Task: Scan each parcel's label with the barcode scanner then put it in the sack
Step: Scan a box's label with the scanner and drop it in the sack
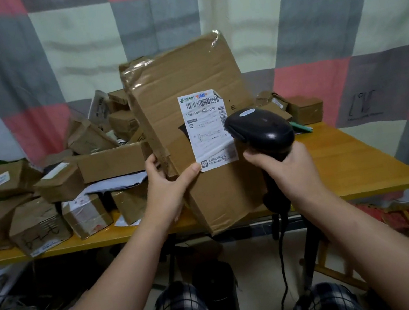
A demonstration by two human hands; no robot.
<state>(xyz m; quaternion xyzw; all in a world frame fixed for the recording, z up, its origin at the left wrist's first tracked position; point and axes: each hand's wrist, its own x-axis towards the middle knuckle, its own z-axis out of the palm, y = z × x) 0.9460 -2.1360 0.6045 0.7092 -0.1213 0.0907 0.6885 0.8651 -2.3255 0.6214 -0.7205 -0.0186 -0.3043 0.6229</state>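
A large brown cardboard parcel (179,82) stands tilted above the table's front edge, its white shipping label (205,124) facing me. My left hand (169,185) grips the parcel's lower left edge, thumb on the label's bottom corner. My right hand (284,165) holds the handle of a black barcode scanner (261,128), whose head overlaps the label's right edge. The scanner's cable (282,264) hangs down toward the floor. I cannot see a sack for certain.
Several smaller cardboard parcels (65,179) lie heaped on the left and back of the yellow wooden table (350,164). Two more boxes (304,109) sit at the back right. A checked cloth hangs behind. A black object (215,286) stands on the floor under the table.
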